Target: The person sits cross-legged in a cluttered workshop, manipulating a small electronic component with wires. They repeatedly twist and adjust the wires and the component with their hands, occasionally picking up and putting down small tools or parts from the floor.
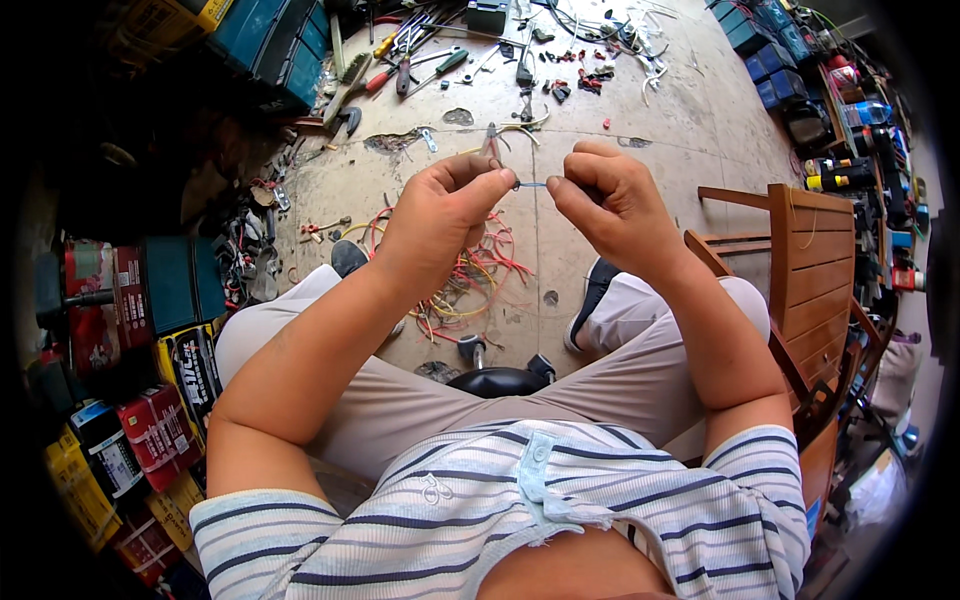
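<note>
A short thin blue wire (534,185) stretches between my two hands above the floor. My left hand (450,205) is closed, with thumb and forefinger pinching the wire's left end, where a small dark piece (515,183) shows at the fingertips. Just beyond those fingers a pointed metal tip with reddish sides (491,140) sticks out; I cannot tell whether the hand holds it or it lies behind. My right hand (615,200) is curled, its thumb and forefinger pinching the wire's right end. Below my left hand a tangle of red and yellow wires (480,270) lies on the floor.
Screwdrivers and other hand tools (415,65) lie at the far left, small black and red parts (580,80) at the far middle. A wooden chair (815,270) stands on my right, with loaded shelves (850,120) behind. Stacked boxes (155,430) line my left. A black stool base (500,381) shows between my legs.
</note>
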Demonstrator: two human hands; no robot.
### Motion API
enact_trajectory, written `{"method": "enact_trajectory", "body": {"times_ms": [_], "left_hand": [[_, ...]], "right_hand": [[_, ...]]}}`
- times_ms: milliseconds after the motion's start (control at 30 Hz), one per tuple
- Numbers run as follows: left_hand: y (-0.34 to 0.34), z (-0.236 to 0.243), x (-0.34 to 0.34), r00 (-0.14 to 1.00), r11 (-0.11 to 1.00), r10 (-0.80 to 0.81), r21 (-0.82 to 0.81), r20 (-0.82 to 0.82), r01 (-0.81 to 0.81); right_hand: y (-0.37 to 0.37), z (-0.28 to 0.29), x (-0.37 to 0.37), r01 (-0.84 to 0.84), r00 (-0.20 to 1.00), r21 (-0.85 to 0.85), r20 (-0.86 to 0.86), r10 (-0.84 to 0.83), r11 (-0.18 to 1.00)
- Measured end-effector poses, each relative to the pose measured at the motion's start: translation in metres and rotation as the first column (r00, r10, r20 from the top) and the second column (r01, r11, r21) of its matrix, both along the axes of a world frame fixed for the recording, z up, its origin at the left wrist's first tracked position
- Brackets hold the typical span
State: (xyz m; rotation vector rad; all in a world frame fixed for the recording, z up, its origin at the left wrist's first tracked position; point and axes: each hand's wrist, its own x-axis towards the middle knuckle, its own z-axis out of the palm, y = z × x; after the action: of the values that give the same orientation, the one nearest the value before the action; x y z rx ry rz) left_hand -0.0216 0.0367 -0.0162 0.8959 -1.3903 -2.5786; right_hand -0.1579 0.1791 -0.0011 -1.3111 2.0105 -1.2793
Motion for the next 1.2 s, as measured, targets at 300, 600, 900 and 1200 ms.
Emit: {"method": "enact_trajectory", "body": {"times_ms": [300,600,900,1200], "left_hand": [[0.01,-0.007,-0.004,0.998,0.992,0.003,-0.124,0.057,0.004],[0.004,0.001,0.007,0.997,0.992,-0.035,0.126,0.063,0.027],[0.0,0.005,0.003,0.997,0.999,0.025,0.024,0.079,-0.027],[0.002,0.007,0.001,0.997,1.0,-0.015,-0.008,0.074,0.016]], "right_hand": [[-0.005,0.005,0.009,-0.034,0.938,-0.092,-0.347,0.0,0.995],[0.001,0.003,-0.018,0.036,0.937,-0.014,-0.346,-0.038,0.999],[0.0,0.002,-0.014,-0.053,0.971,-0.036,-0.236,0.043,0.998],[0.002,-0.004,-0.008,-0.023,0.972,0.006,0.235,0.021,1.0]]}}
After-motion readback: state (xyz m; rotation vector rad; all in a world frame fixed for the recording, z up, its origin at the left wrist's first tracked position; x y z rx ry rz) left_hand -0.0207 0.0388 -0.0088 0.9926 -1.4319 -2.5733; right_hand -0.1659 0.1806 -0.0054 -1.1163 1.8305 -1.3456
